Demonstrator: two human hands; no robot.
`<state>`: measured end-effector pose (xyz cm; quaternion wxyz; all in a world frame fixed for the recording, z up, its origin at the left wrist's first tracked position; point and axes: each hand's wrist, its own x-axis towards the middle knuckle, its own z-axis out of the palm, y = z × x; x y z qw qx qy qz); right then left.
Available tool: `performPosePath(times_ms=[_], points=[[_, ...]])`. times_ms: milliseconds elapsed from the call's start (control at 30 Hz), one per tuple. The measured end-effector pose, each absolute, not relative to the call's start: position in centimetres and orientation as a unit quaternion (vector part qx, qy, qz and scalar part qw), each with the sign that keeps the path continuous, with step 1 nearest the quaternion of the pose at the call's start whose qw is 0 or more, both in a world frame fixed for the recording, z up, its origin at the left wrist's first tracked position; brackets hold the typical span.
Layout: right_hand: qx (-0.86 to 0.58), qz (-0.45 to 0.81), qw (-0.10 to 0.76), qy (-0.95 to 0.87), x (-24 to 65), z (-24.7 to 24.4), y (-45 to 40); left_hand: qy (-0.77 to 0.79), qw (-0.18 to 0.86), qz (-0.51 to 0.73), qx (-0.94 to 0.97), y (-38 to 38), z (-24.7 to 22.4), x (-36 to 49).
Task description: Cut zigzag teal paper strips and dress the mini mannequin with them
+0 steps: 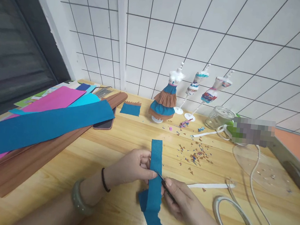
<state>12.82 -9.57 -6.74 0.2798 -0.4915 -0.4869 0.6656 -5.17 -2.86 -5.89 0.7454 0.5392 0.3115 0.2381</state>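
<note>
My left hand [135, 165] is closed on a long blue crepe paper strip [157, 153], with the thumb lying across its front. The strip hangs down towards me, folds over near the bottom, and its right edge is scalloped along the lower part. In my right hand [179, 200] is a slim pair of dark scissors [168, 191], gripped by the handles. The blade tips touch the strip's right edge beside my left thumb. Part of the scissors is hidden behind my fingers.
Behind stand a dress form [164, 103] in a tiered blue and brown skirt and two smaller forms. Brown and blue scraps [196, 154] litter the wood table. Coloured paper [48, 122] lies left, partly over a phone [105, 123]. A tape roll [235, 223] and cable [253, 182] lie right.
</note>
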Motion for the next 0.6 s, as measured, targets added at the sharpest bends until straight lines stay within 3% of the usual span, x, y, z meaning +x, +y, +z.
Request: performPosePath(times_ms=[600], points=[[-0.479,0.671,0.286,-0.489,12.89,-6.69,-9.32,0.316,0.749,0.238,0.531,-2.74,-5.94,-5.31]])
